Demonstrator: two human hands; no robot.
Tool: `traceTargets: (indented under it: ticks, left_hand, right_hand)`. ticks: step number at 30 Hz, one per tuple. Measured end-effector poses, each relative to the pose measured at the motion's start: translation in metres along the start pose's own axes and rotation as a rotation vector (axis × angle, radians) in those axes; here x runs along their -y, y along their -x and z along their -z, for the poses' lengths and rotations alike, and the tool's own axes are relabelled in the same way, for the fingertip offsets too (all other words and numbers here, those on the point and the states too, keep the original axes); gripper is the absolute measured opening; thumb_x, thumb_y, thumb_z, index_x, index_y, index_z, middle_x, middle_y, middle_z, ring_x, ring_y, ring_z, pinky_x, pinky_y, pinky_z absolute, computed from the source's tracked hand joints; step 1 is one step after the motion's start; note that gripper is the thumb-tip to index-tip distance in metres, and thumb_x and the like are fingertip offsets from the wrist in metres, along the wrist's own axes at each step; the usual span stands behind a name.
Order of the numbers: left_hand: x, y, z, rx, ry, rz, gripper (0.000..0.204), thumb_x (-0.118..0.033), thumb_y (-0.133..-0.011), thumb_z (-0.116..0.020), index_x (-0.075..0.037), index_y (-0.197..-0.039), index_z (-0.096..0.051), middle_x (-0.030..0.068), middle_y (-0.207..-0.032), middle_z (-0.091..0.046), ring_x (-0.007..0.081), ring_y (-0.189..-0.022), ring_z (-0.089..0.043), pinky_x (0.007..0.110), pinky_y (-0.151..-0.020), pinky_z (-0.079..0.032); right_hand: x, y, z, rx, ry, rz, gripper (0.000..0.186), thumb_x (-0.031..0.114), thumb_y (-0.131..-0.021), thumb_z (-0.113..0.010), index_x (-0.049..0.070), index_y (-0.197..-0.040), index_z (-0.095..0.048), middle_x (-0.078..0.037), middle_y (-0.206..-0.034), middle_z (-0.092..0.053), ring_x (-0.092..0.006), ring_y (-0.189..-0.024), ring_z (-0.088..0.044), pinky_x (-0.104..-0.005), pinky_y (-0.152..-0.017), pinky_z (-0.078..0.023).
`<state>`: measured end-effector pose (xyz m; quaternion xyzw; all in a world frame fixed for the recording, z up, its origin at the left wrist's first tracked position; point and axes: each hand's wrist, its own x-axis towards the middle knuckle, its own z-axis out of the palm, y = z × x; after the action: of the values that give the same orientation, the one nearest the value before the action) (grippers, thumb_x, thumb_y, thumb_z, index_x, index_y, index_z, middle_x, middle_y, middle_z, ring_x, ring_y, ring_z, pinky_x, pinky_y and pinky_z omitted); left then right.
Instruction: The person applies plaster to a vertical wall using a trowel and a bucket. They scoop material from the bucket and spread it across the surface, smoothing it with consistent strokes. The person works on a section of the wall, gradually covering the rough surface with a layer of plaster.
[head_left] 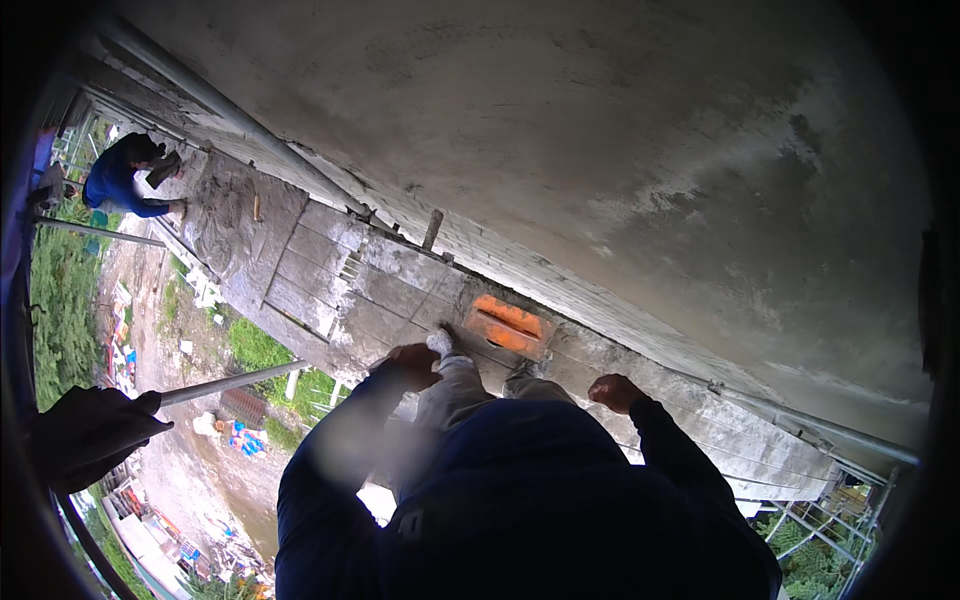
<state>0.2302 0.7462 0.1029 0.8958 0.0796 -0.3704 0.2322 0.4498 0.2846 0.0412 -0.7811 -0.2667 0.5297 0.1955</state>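
Note:
My left hand (pixel 408 367) is held low beside my left leg, its back toward me; a blurred smudge lies over the forearm, and its fingers are too dark to make out. Out to the right of my body, my right hand (pixel 617 393) is curled closed above the planks, with nothing visible in it. An orange plastering float (pixel 497 312) with a long bar handle lies on the planks just ahead of my feet, between my two hands and apart from both. A white-covered foot (pixel 440 341) of mine stands near the float's left side.
Grey, mortar-stained planks (pixel 385 290) form a narrow scaffold walkway beside a plastered wall (pixel 600 150). Metal poles (pixel 250 125) run along it. A co-worker in blue (pixel 125 180) crouches at the far left near spread mortar (pixel 225 215). Open ground lies far below. A dark, glove-shaped thing (pixel 90 430) is at left.

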Motion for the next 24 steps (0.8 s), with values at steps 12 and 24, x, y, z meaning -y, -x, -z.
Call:
traceTargets:
  ticks: [12, 24]
  left_hand:
    - [-0.062, -0.033, -0.089, 0.052, 0.316, -0.018, 0.043, -0.048, -0.088, -0.069, -0.009, -0.108, -0.073, 0.0162, -0.104, -0.074, 0.0305, -0.097, -0.071, 0.044, -0.087, -0.055]
    - [-0.034, -0.035, -0.150, -0.174, 0.323, -0.186, 0.018, -0.023, -0.090, -0.062, -0.007, -0.096, -0.068, 0.0124, -0.100, -0.066, 0.0338, -0.103, -0.064, 0.042, -0.087, -0.053]
  right_hand:
    - [-0.068, 0.067, -0.026, -0.160, 0.130, 0.095, 0.037, 0.041, -0.090, -0.060, 0.007, -0.095, -0.075, -0.017, -0.098, -0.072, -0.0360, -0.099, -0.067, -0.0466, -0.088, -0.053]
    - [-0.049, 0.134, 0.015, -0.067, -0.217, 0.308, 0.019, 0.021, -0.098, -0.061, 0.003, -0.097, -0.067, -0.008, -0.088, -0.063, -0.0235, -0.083, -0.062, -0.0372, -0.077, -0.050]
